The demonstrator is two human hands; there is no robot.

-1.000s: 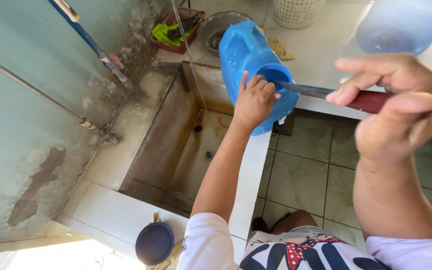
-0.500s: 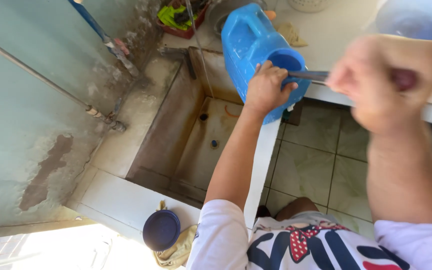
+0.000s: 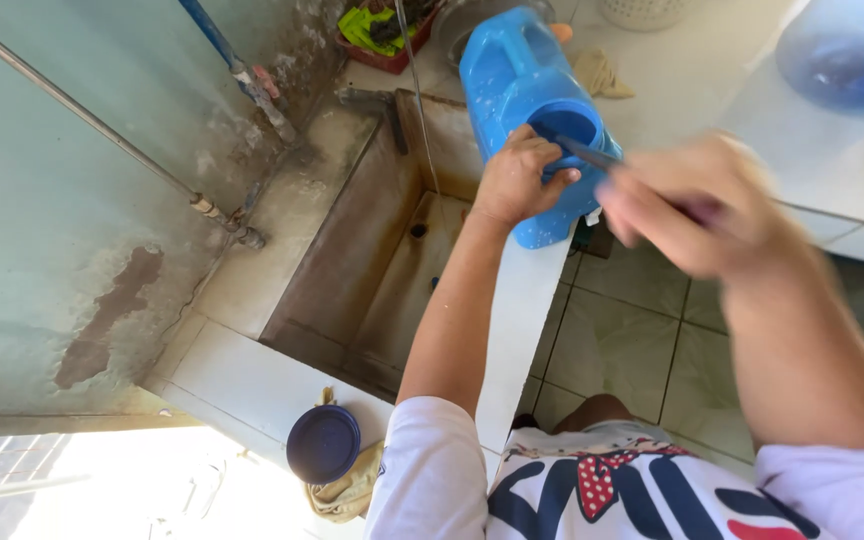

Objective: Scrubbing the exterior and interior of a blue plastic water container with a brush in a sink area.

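Note:
A blue plastic jug (image 3: 512, 90) lies on its side on the white counter edge beside the sink, its round opening toward me. My left hand (image 3: 517, 180) grips the rim of that opening and steadies the jug. My right hand (image 3: 697, 205), blurred by motion, holds a knife with a dark red handle; its blade (image 3: 587, 155) points into the jug's opening, close to my left fingers.
A stained concrete sink (image 3: 392, 270) lies left of the jug. A dark blue round lid (image 3: 323, 443) rests on a cloth at the near tiled ledge. A large translucent blue water bottle (image 3: 847, 50) stands on the counter at top right. Pipes (image 3: 232, 70) run along the wall.
My right hand with the knife has moved left and down, closer to the jug's opening. My view has shifted slightly; my left hand stays on the jug's rim.

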